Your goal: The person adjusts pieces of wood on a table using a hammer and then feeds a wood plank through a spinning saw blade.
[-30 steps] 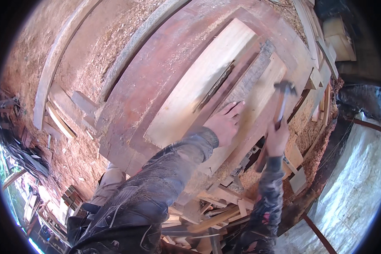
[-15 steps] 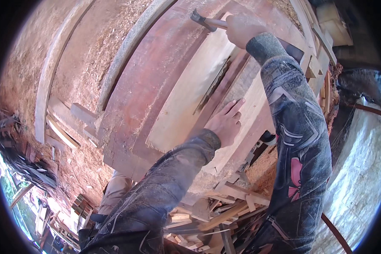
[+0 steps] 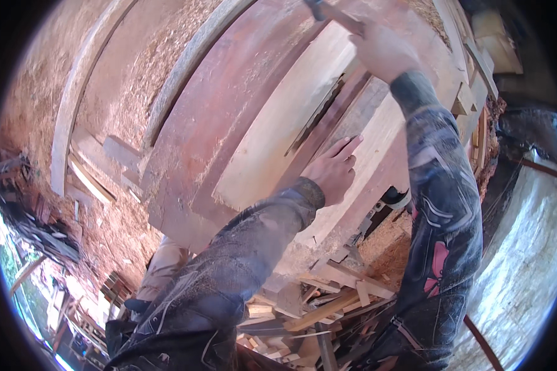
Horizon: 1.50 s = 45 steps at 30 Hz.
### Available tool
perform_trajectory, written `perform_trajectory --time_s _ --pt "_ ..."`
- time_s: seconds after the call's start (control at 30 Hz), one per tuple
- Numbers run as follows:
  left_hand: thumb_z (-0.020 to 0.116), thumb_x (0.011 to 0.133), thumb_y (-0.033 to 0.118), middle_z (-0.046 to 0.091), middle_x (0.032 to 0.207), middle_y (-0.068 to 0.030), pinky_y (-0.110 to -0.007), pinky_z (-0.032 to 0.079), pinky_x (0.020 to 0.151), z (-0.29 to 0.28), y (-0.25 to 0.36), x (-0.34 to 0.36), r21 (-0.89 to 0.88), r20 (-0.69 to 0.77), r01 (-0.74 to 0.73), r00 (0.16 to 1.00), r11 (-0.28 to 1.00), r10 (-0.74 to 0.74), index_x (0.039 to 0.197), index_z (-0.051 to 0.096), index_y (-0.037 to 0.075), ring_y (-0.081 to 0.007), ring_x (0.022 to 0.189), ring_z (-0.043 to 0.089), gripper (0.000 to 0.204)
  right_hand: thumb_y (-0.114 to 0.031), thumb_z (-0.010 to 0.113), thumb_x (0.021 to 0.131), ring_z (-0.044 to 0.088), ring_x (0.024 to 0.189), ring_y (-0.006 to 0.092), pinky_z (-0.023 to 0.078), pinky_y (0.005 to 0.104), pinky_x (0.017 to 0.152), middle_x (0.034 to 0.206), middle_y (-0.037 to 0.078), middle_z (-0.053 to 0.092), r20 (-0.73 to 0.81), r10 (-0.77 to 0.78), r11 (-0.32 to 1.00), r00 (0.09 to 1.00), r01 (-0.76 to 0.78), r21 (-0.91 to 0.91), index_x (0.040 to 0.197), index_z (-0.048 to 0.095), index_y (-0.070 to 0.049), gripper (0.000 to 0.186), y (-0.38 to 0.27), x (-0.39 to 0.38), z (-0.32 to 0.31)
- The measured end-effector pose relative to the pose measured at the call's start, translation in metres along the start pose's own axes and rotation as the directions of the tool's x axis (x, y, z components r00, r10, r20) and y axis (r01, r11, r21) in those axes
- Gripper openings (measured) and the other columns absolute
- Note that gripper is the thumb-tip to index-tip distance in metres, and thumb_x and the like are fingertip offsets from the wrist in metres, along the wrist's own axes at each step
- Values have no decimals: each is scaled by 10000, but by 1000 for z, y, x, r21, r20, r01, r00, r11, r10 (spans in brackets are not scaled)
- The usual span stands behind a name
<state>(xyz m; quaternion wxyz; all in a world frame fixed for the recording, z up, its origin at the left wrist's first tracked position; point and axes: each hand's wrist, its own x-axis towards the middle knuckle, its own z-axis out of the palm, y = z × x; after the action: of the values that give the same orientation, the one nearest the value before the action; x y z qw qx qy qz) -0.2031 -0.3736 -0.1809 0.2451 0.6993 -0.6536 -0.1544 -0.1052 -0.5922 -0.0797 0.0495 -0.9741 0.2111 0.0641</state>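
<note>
My right hand (image 3: 384, 52) grips a hammer (image 3: 334, 15) by its handle near the top of the view, its head above the far end of a pale curved board (image 3: 260, 154). My left hand (image 3: 331, 173) rests with fingers stretched out on a second pale board (image 3: 377, 148) and the weathered strip beside it. Both boards lie on a reddish wooden surface (image 3: 192, 154). A dark ragged slot runs along the inner edge of the first board. A small nail (image 3: 314, 239) stands near the lower end of the second board.
Curved strips (image 3: 74, 105) lie on the sawdust-covered ground at left. Offcuts (image 3: 322, 309) are piled below. A dark metal tool (image 3: 393, 198) sits under the work surface's right edge. A pale sheet (image 3: 513, 253) stands at the right, with stacked timber (image 3: 467, 62) above it.
My right hand has swung the hammer from the right side up and leftward; in the last half second it moved slightly right and higher. My left hand stays on the boards, shifted slightly up.
</note>
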Motion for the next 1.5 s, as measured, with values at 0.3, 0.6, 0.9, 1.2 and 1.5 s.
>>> perform_trajectory --time_s 0.3,0.6,0.9,1.2,1.5 --pt "625 695 181 688 1089 -132 -474 244 1242 -2 -1 0 53 43 -27 999 998 24 803 748 -2 -354 1465 313 245 -436 565 989 619 734 300 476 430 687 785 181 627 -31 441 803 897 -379 459 1054 681 10 466 45 -121 25" --pt "600 788 202 651 1193 -132 -489 191 1252 -7 5 4 98 171 -50 985 994 33 901 760 23 -356 1463 311 265 -274 543 1035 558 703 156 482 332 639 779 61 558 -91 770 542 631 -573 614 1149 630 29 336 10 -381 113" --pt "566 814 113 488 1461 -166 -493 215 1235 10 7 10 42 16 -24 1000 999 23 1153 655 52 -347 1487 286 356 -255 560 1004 612 1042 402 507 485 882 1151 204 610 96 763 539 639 -711 451 1348 563 -7 424 -69 -391 156" --pt "573 798 72 524 1419 -171 -491 254 1222 4 7 9 43 48 -2 999 999 -1 1134 643 38 -352 1481 297 345 -202 780 765 428 1370 362 336 498 1133 1434 203 481 -70 648 731 758 -645 -223 1406 451 -23 743 190 -426 272" --pt "597 772 89 579 1336 -144 -482 259 1228 -5 2 -1 52 15 -18 1000 998 17 1097 643 45 -356 1457 339 331 -305 862 708 611 1185 320 480 426 1009 1242 164 657 391 444 825 806 -538 173 1271 601 -62 666 290 -379 329"
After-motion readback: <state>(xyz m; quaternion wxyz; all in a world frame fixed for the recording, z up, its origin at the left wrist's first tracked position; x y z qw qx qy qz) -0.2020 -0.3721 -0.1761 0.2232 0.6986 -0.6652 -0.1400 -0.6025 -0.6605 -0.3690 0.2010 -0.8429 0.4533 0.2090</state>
